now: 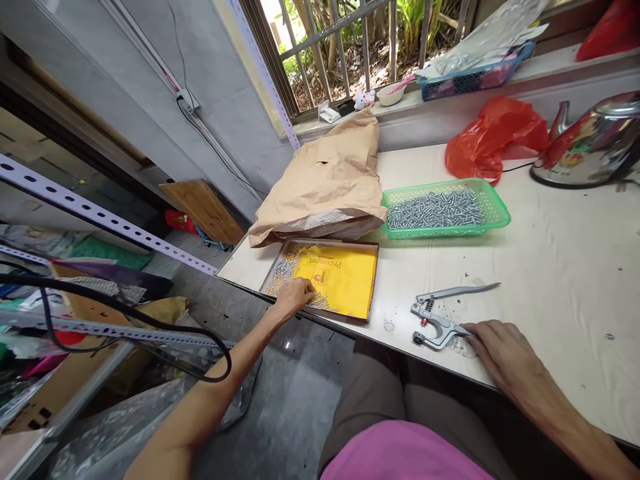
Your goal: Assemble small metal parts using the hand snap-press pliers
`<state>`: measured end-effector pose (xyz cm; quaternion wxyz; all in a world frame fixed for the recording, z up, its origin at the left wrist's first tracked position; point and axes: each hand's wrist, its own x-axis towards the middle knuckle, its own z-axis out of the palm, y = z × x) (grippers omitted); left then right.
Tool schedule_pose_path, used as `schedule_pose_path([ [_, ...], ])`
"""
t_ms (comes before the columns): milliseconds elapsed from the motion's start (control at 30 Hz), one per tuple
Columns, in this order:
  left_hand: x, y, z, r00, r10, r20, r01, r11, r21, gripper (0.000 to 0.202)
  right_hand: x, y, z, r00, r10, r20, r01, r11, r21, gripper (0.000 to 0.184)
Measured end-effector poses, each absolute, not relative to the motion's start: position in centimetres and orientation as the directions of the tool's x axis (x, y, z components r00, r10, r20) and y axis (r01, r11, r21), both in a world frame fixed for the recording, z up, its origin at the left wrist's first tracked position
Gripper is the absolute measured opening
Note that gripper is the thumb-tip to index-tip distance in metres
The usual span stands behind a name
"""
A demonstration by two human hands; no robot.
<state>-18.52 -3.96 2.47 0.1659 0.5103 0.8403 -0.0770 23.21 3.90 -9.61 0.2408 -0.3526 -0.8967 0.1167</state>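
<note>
My left hand (295, 295) reaches into a shallow box lid (374, 280) with a yellow, printed bottom. Its fingers are pinched together over small silvery metal pieces (286, 268); what is between the fingertips is too small to make out. On the right, my right hand (510, 353) is wrapped over the lower handle of grey hand-press pliers (440, 331), which lie on the table with their handles spread. The pliers' upper handle points right, apart from the hand. Behind them, a green plastic basket (493, 217) holds many small metal pins or rivets (437, 209).
A large brown paper bag (333, 177) lies behind the lid, touching the basket. Farther right are a red plastic bag (495, 137) and a metal kettle (590, 143). The table (560, 267) ends at its front edge by my lap. A black cable (150, 313) hangs at left.
</note>
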Motion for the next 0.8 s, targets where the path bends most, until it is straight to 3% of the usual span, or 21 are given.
schedule_pose_path([
  [400,-18.9,-4.5,1.7,-0.443,0.880,-0.172,0.892,0.452,0.009,0.026,22.8,3.7,-8.8,-0.637,0.678,0.368,0.582,0.735,-0.347,0.032],
  [567,-17.7,-4.4,2.0,-0.270,0.926,-0.263,0.958,0.286,0.026,0.023,23.0,3.6,-9.1,-0.638,0.675,0.371,0.591,0.738,-0.325,0.037],
  [800,-17.3,-4.3,1.5,-0.279,0.926,-0.255,0.959,0.282,-0.024,0.025,23.2,5.4,-9.3,-0.659,0.657,0.366,0.583,0.754,-0.303,0.044],
])
